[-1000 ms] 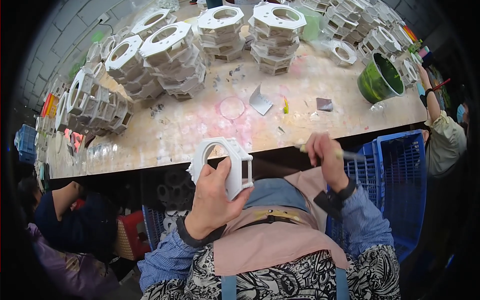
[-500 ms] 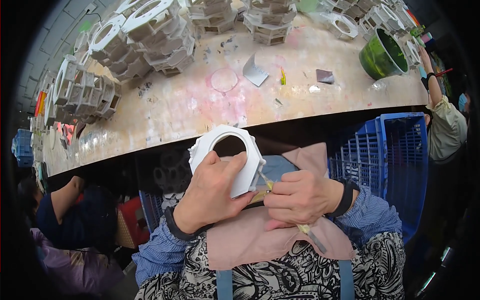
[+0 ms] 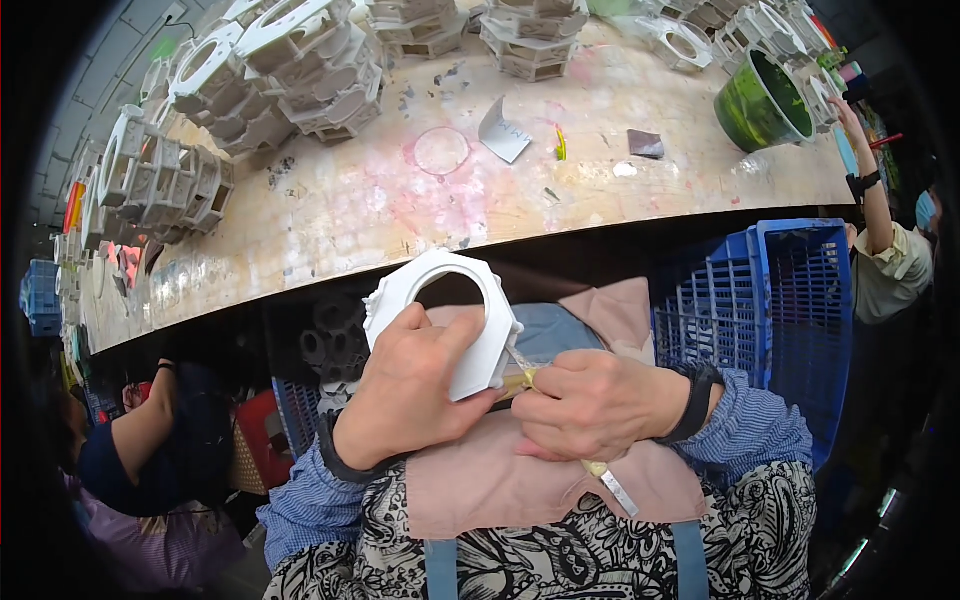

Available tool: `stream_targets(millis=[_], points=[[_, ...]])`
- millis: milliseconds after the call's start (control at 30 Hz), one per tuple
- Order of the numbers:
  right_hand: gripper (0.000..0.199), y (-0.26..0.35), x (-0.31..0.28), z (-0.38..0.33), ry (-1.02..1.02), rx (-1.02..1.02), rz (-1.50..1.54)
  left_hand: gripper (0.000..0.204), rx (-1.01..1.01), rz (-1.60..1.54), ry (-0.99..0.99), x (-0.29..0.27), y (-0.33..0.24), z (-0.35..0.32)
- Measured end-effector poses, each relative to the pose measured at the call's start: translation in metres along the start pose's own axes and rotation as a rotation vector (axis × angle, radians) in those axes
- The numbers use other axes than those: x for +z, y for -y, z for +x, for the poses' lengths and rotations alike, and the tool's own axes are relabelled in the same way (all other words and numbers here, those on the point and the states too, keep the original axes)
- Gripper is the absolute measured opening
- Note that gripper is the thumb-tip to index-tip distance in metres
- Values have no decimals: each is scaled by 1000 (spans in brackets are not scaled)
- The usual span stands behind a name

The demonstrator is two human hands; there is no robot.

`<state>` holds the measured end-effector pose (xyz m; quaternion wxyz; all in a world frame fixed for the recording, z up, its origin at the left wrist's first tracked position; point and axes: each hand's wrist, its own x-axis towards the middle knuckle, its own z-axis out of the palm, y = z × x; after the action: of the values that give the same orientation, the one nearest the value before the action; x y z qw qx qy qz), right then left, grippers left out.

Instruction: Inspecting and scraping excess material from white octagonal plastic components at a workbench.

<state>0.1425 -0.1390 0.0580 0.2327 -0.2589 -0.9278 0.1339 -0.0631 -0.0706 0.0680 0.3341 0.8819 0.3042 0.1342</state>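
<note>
A white octagonal frame (image 3: 480, 368) with a large round opening and small raised ornaments on its sides is tilted above my lap. My left hand (image 3: 405, 390) grips its lower part, the thumb and a finger at the opening and other fingers by the lower edge. Wrapped round the handle of a slim scraping knife (image 3: 619, 493) is my right hand (image 3: 598, 400); yellowish wrapping shows on the tool. Its thin tip meets the frame's right side edge near an ornament. The handle's middle is hidden in my fist. Pink cloth (image 3: 465, 485) covers my lap.
Stacked whitish frames (image 3: 165, 185) line the table (image 3: 330, 215) at left and back. A green-stained bucket (image 3: 765, 105) stands at right, with a folded paper (image 3: 503, 135) near the middle. Blue crates (image 3: 805, 300) flank my lap. Other people sit on both sides.
The frame and both hands have shifted slightly left in view, as has the table. The knife's tip remains at the frame's right edge. The right-hand person's arm has moved slightly.
</note>
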Motion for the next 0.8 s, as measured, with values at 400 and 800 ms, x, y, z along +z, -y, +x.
stream_targets(millis=[400, 800], points=[[25, 12, 3, -2, 18, 18, 86, 59, -96, -10, 232, -28, -7, -10], [28, 8, 5, 12, -4, -129, 177, 59, -28, 29, 242, -26, -1, -20]])
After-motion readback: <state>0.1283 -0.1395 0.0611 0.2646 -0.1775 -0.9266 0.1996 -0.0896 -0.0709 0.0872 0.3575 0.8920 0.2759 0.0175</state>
